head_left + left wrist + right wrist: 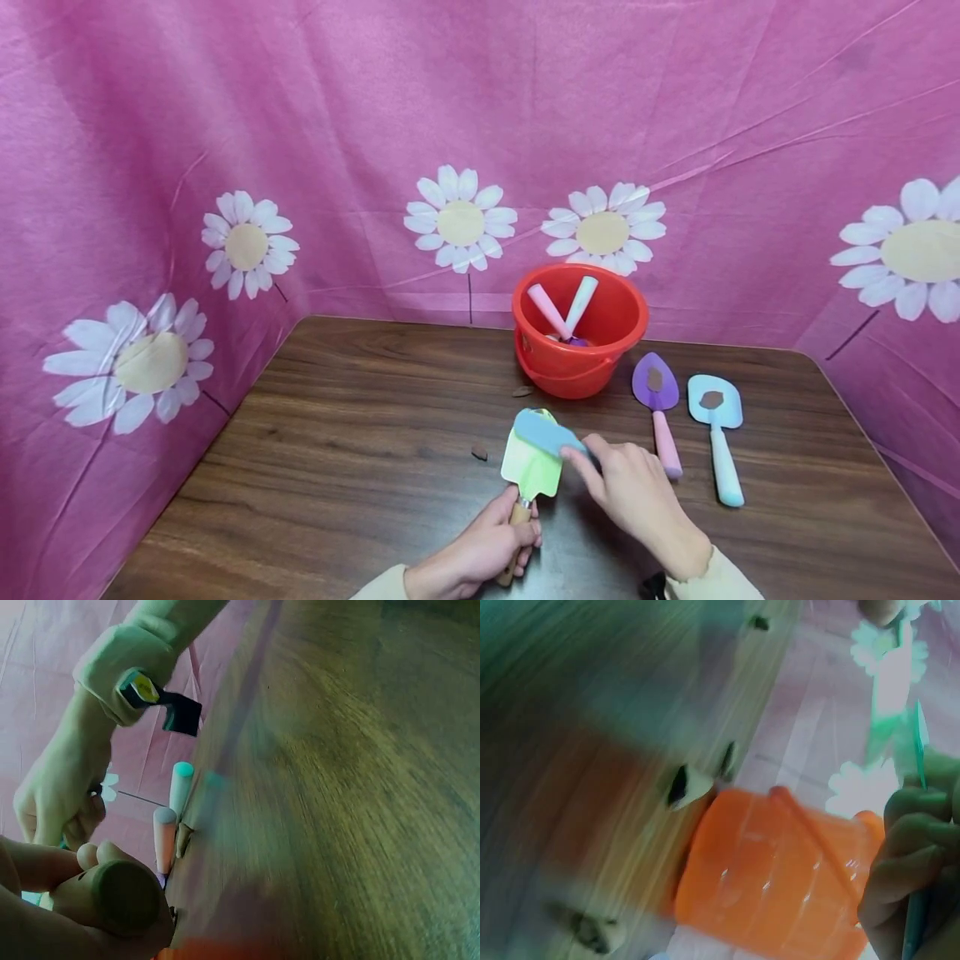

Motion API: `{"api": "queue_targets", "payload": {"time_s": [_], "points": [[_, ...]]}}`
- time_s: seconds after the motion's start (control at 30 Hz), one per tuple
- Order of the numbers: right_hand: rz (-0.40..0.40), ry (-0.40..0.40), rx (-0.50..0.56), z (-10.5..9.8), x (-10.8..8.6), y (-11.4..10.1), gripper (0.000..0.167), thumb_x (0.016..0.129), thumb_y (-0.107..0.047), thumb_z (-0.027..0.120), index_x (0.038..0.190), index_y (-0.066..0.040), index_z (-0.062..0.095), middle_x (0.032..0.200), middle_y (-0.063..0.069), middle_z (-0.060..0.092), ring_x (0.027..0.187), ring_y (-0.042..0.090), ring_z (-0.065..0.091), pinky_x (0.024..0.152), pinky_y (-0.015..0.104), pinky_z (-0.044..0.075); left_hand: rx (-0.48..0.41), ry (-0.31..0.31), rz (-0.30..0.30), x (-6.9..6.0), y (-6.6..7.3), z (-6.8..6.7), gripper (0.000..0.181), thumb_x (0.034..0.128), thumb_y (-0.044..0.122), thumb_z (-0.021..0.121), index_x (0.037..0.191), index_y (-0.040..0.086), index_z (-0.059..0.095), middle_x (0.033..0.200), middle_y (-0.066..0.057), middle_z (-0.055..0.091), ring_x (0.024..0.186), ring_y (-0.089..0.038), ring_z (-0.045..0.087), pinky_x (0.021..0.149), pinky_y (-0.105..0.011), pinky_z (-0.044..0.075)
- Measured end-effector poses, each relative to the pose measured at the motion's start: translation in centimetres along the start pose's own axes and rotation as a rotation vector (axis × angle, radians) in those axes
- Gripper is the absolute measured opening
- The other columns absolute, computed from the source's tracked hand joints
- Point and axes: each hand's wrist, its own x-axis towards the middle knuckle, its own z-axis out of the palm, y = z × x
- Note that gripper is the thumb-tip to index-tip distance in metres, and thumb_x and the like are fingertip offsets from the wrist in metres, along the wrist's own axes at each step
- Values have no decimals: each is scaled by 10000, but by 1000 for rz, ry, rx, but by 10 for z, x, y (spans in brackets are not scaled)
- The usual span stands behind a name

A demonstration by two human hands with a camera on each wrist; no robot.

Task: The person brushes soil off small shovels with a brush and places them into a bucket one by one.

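Head view: the left hand [487, 533] has its fingers wrapped round the wooden handle [519, 521] of a green shovel [534, 477], whose blade points away from the person, above the front part of a dark wooden table [337, 442]. The right hand [637, 492] grips a flat blue tool [551, 435] between thumb and fingers and holds it slantwise across the upper part of the green blade; whether the two actually touch is hard to say from this angle. Behind them stands a red bucket [566, 367], upright, with a pink handle [549, 310] and a pale blue handle [581, 302] leaning inside it. To the right of the bucket lie a purple trowel [643, 379] with a pink grip and, beside it, a light blue shovel [726, 471]; each bears one brown piece on its blade. Two more brown pieces rest on the wood, one [522, 391] just in front of the bucket, the other [479, 453] to the left of the green shovel. A pink cloth [360, 125] printed with white daisies hangs round the table's back and sides. The left wrist view shows the butt of the wooden handle end-on within the left hand's grasp.
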Motion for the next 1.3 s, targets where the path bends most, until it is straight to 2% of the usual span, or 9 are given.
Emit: {"api": "queue_targets", "payload": {"time_s": [0.1,0.23,0.47,0.57,0.7,0.87,0.93,1.1,1.3], "points": [[56,33,-16,1,2,9,250,852,-293,713,720,-135,572,475,-105,320,431,102,405,805,413,501,-8,-18,-2,-1,1,0,126,897,-6,484,1012,17,438,748,-22,519,527,-102,412,459,-177,390],[121,43,-37,0,2,18,238,865,-262,697,782,-55,614,461,-60,352,446,193,506,1068,589,344,-8,-25,13,-2,1,2,130,878,-21,491,991,21,444,738,-20,520,514,-98,406,456,-179,386],[177,71,8,0,-3,20,250,878,-279,684,809,-45,628,473,-77,337,437,119,402,997,532,438,-61,25,12,1,7,6,134,846,19,499,973,40,459,709,-16,518,487,-86,410,417,-174,379],[182,107,16,-2,-3,18,231,867,-267,697,806,-54,628,477,-75,374,451,142,443,728,511,542,-84,58,17,1,10,6,143,813,27,501,942,73,457,691,-8,502,469,-79,400,400,-169,369],[196,130,32,-7,-2,14,213,854,-256,711,819,-59,640,496,-70,384,466,141,415,427,367,390,-113,91,41,1,13,5,162,789,21,496,924,91,443,674,0,483,450,-77,390,393,-179,369],[89,104,93,-13,-3,5,148,852,-235,716,817,-111,643,519,-148,331,486,12,330,957,468,445,-132,111,54,2,14,3,186,768,19,482,931,91,429,671,-1,473,442,-72,381,388,-181,367],[29,53,130,-15,-4,0,139,858,-251,713,790,-172,621,539,-190,307,486,-42,296,996,365,436,-132,121,51,3,14,2,183,771,24,483,931,94,427,671,1,470,439,-70,374,383,-179,359],[-24,-130,247,-20,-10,-12,162,888,-324,679,777,-277,570,580,-217,307,496,-73,313,457,114,303,-145,158,36,4,15,1,191,772,47,502,937,97,421,657,11,450,421,-60,343,370,-167,328],[-87,-168,242,-17,-11,-13,213,878,-335,685,740,-297,528,578,-216,277,507,-67,304,459,98,284,-146,175,17,4,15,1,185,751,37,472,914,103,414,612,27,415,394,-46,302,341,-160,277]]}}
